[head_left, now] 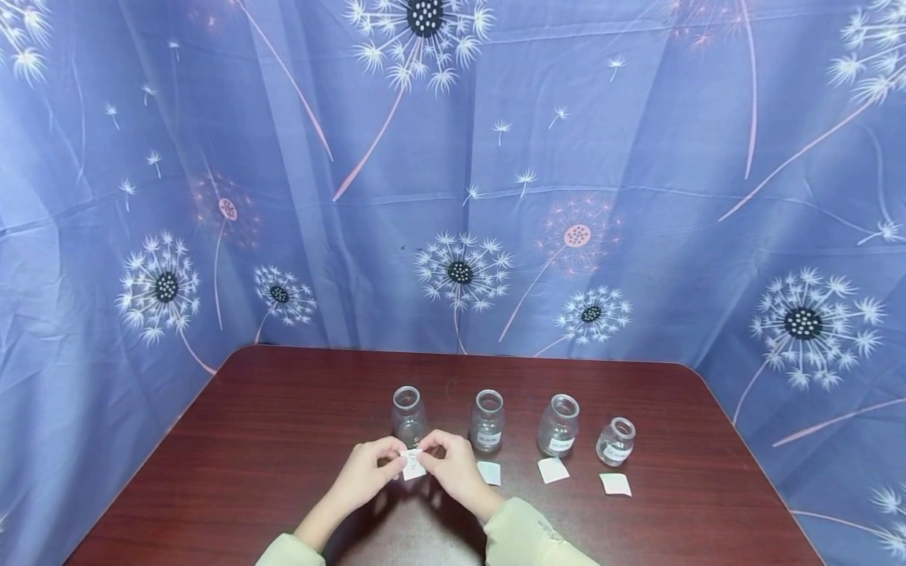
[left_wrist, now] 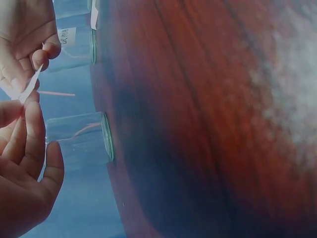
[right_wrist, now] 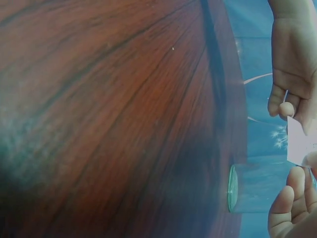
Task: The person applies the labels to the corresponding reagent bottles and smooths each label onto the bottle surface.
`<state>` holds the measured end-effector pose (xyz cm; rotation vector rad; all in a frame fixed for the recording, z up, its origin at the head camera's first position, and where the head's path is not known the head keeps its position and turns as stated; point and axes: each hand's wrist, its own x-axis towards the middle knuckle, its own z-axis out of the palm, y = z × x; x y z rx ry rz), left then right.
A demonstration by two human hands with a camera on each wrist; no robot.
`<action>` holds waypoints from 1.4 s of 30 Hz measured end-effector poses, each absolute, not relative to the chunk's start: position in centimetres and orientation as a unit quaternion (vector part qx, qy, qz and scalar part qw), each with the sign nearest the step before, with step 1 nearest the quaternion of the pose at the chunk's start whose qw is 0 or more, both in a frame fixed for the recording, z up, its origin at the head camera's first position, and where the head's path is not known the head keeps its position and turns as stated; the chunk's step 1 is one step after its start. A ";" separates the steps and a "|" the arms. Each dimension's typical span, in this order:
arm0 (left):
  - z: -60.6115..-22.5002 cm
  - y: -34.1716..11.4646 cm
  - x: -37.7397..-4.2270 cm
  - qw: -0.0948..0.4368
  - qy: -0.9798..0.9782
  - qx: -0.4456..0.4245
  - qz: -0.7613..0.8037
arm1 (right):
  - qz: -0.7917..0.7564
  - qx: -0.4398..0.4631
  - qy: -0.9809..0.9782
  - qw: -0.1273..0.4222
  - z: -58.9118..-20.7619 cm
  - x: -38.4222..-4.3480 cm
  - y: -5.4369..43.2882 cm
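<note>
A small white label (head_left: 414, 465) with faint dark print is pinched by both hands above the front of the table. My left hand (head_left: 364, 474) holds its left edge between thumb and forefinger, and my right hand (head_left: 456, 474) grips the other edge. Just behind the fingers stands a clear glass jar (head_left: 408, 415) with no label visible on it; its lower front is partly hidden. The left wrist view shows the label (left_wrist: 30, 85) nearly edge-on, between the two sets of fingertips. From the right wrist, its white face (right_wrist: 297, 143) is seen.
To the right stand three more glass jars, a tall one (head_left: 487, 413), another (head_left: 559, 424) and a short one (head_left: 616, 442), each bearing a white label. White paper squares (head_left: 553, 470) lie before them on the brown table (head_left: 283, 424). A blue dandelion-print curtain (head_left: 382, 299) hangs behind.
</note>
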<state>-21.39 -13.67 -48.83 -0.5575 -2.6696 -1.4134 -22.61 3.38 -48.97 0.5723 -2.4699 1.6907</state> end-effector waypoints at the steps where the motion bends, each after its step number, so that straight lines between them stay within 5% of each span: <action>1: -48.7 -13.7 -21.3 0.031 -0.867 -0.185 -0.461 | 0.552 0.183 -0.812 0.049 -48.9 -22.6 3.4; 12: -45.9 -12.9 -20.0 -0.006 -0.851 -0.200 -0.486 | 0.564 0.179 -0.805 0.047 -45.7 -20.9 3.7; 22: -48.3 -13.6 -21.1 -0.027 -0.842 -0.205 -0.497 | 0.570 0.185 -0.799 0.051 -46.4 -20.9 3.7; 33: -45.8 -12.9 -19.7 -0.052 -0.840 -0.180 -0.509 | 0.547 0.199 -0.810 0.071 -49.8 -22.3 3.8; 42: -46.0 -13.2 -19.7 -0.070 -0.829 -0.187 -0.523 | 0.550 0.242 -0.793 0.097 -46.8 -20.6 3.8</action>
